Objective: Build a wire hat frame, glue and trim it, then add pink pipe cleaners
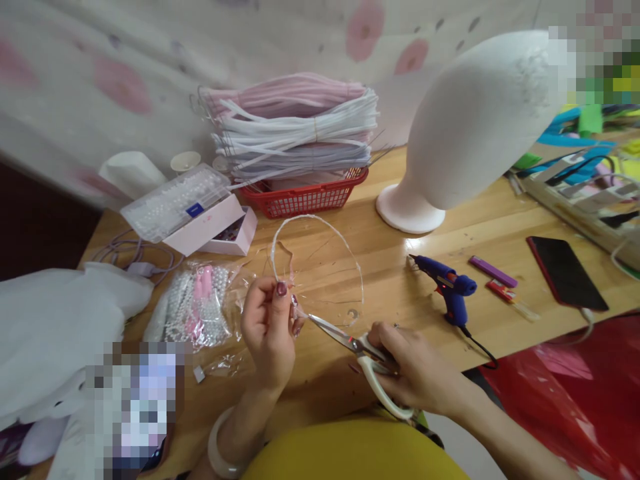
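My left hand (273, 327) pinches one end of a thin white headband (313, 217), which arches up and over to the right above the table. A bit of clear or whitish material sticks out from its fingertips toward the scissors. My right hand (413, 363) grips white-handled scissors (385, 393), its fingers around the handles. The scissor tips reach to the left hand's fingertips; whether the blades are fully closed is hard to tell. A blue glue gun (445, 283) stands on the wooden table to the right of the scissors.
Behind, a red basket (305, 200) holds bundled pipe cleaners (300, 127), beside a white foam head (480, 127). Bagged beads (197, 303) and a clear bead case (175, 200) lie left. A purple stick (493, 271) and a phone (567, 272) lie right.
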The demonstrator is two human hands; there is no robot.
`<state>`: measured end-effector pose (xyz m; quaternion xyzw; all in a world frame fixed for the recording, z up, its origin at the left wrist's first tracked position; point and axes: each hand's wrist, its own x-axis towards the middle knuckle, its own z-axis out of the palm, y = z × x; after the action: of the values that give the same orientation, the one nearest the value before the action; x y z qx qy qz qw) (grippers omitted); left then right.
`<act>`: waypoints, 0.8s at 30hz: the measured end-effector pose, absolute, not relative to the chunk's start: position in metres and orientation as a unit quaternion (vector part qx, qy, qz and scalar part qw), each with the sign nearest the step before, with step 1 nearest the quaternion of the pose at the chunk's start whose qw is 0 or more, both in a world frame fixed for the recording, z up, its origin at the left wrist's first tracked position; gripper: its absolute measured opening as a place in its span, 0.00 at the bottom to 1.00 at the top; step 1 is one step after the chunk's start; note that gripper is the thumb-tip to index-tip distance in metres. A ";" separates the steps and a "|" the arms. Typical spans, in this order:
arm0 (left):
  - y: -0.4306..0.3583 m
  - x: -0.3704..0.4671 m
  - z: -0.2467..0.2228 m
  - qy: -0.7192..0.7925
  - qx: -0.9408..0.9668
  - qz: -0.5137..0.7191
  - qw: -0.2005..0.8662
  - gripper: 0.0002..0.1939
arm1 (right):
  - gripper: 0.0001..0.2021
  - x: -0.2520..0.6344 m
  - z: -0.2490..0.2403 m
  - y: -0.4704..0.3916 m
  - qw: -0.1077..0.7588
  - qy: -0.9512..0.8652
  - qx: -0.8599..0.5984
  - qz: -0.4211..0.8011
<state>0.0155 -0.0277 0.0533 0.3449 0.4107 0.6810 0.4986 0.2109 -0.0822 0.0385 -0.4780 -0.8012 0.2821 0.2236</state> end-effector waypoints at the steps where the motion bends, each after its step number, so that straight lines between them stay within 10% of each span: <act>1: -0.027 0.015 0.054 0.412 0.343 0.685 0.494 0.11 | 0.09 0.211 0.038 -0.082 0.223 -0.802 -0.482 0.272; 12: -0.022 0.014 0.061 0.422 0.317 0.710 0.466 0.14 | 0.17 0.228 0.033 -0.077 0.303 -0.642 -0.681 0.180; 24: -0.020 0.012 0.079 0.324 0.333 0.757 0.459 0.12 | 0.15 0.233 -0.002 -0.082 0.165 -0.657 -0.735 0.035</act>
<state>0.0122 -0.0204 0.0791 0.3328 0.3243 0.7573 0.4590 0.2334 -0.0815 -0.0020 -0.7346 -0.6573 0.0346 0.1648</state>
